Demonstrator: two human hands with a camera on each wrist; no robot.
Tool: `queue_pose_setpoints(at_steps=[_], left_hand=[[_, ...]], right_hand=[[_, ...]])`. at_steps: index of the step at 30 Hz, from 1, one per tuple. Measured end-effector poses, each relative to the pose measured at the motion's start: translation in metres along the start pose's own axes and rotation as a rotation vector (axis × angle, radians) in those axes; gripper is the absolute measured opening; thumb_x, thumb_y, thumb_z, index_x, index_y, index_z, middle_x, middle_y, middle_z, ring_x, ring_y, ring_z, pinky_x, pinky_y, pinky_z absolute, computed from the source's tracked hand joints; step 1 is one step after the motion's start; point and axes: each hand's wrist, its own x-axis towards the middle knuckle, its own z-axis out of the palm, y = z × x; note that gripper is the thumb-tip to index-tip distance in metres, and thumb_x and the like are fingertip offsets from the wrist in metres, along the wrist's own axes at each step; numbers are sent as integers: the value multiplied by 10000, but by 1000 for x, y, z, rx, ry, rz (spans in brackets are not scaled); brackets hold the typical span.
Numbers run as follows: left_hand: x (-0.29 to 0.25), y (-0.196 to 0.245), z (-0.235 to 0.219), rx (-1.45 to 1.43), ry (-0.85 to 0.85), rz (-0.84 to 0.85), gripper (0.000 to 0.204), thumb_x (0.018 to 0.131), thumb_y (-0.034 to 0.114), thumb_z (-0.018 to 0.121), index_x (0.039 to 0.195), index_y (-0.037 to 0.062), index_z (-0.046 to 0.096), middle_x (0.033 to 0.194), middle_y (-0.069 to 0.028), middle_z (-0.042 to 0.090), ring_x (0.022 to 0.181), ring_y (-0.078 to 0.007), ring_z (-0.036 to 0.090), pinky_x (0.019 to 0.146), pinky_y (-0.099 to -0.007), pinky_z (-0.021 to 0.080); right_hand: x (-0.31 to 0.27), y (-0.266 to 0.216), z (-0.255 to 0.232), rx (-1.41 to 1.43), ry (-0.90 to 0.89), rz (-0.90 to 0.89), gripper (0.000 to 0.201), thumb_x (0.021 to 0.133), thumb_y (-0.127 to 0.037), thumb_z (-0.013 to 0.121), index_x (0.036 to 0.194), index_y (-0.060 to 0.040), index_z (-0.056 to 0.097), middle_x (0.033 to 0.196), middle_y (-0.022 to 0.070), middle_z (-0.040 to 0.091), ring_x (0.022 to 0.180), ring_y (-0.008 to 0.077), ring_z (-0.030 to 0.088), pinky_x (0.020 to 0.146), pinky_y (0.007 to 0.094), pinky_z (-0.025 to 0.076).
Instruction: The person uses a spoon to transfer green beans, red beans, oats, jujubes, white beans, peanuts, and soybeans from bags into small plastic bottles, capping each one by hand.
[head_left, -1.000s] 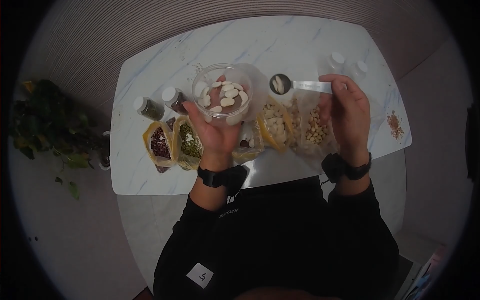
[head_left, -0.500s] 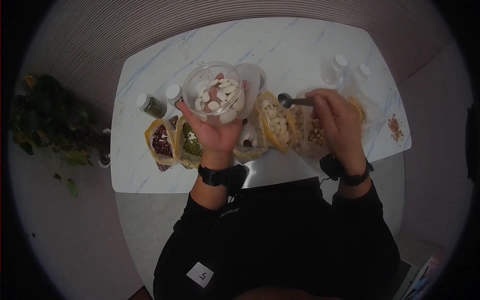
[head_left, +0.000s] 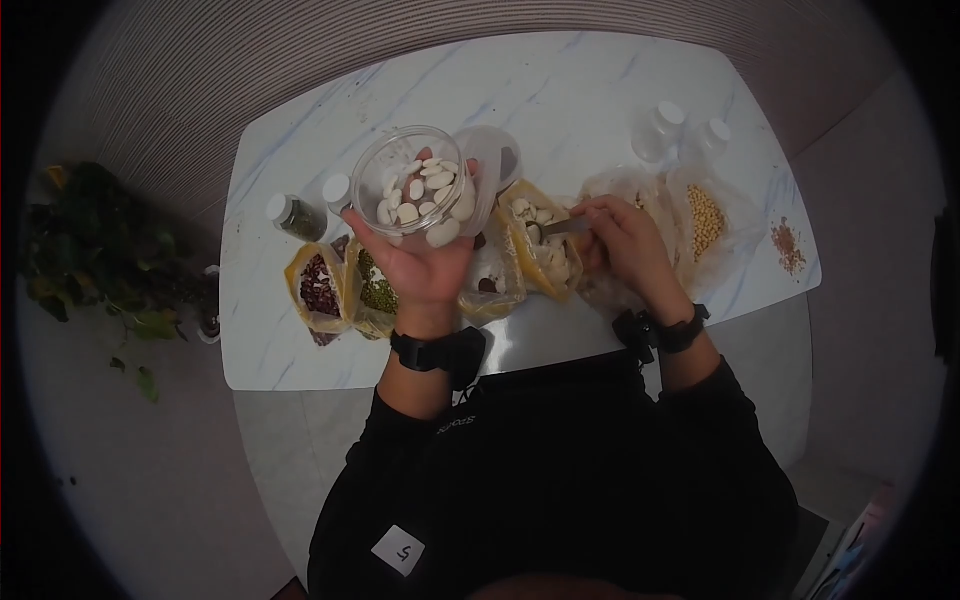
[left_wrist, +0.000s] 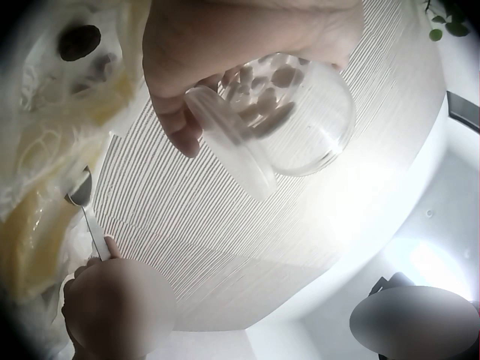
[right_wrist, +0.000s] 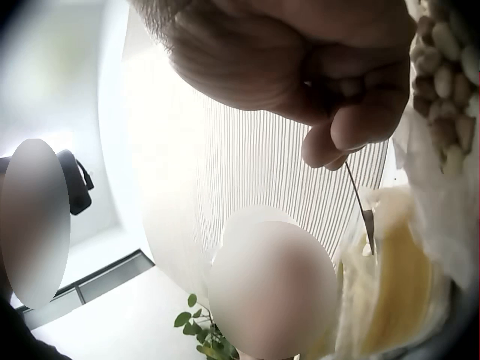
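My left hand (head_left: 428,272) holds a clear round plastic tub (head_left: 368,172) from below, thumb at its left side. Several large white beans (head_left: 440,180) lie inside. A translucent lid (head_left: 495,150) leans against the tub's right side, with the left fingers (left_wrist: 180,127) behind it in the left wrist view. My right hand (head_left: 632,245) pinches the handle of a metal measuring spoon (head_left: 570,226). The spoon's bowl (left_wrist: 79,191) is in the mouth of a yellow-edged bag (head_left: 553,285) of white beans.
Left stand bags of dark red beans (head_left: 320,292) and green beans (head_left: 378,290), with a white-capped jar (head_left: 296,216) behind. Bags of yellow beans (head_left: 706,222) and pale beans lie right. Clear jars (head_left: 660,130) stand behind; brown grains (head_left: 788,247) lie at the right edge.
My right hand has moved left and lowered the spoon from above the bags into the white bean bag. The left hand with the tub has shifted slightly left.
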Motion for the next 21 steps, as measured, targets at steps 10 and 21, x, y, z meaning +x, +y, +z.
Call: queue_pose_setpoints(at_steps=[10, 21], left_hand=[[3, -4, -4, 171, -5, 94, 994, 836, 816, 301, 1470, 50, 301, 1474, -155, 371, 1311, -434, 386, 1053, -591, 349], [-6, -11, 12, 125, -105, 43, 898, 901, 724, 324, 1461, 22, 288, 1465, -160, 379, 1340, -336, 381, 1146, -495, 277]], right_hand=[[-11, -36, -36, 313, 56, -88, 268, 1013, -195, 448, 1100, -15, 626, 682, 29, 602, 461, 75, 496, 440, 206, 409], [-17, -89, 39, -162, -7, -677, 207, 978, -89, 511, 1125, -24, 641, 779, 47, 621, 657, 94, 611, 598, 211, 501]])
